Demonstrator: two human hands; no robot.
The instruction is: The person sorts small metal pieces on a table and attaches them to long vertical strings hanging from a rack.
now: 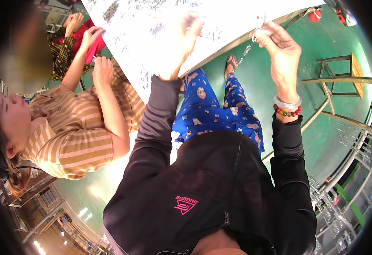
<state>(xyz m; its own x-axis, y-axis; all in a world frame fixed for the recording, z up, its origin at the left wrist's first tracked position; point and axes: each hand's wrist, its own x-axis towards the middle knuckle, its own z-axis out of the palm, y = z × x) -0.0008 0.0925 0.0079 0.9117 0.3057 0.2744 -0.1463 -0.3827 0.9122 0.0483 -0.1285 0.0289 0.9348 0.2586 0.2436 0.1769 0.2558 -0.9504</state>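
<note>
My right hand [281, 47], past the table's right edge, pinches a chain of small silvery links [248, 50] between thumb and fingertips. One end of the chain rises above the fingers, and the rest dangles below them. Over the bright white tabletop [220, 36], my left hand [185, 42] has its fingers bent together. Glare washes out its fingertips, so anything between them is lost. Small dark and grey pieces [156, 29] lie scattered on the table around that hand.
At my left sits a person in a striped shirt [84, 146], hands raised by the table; another person's hands [73, 23] show beyond. A wooden stool [356, 76] stands on the green floor at right. Metal racks with hanging chains [332, 212] fill the lower right.
</note>
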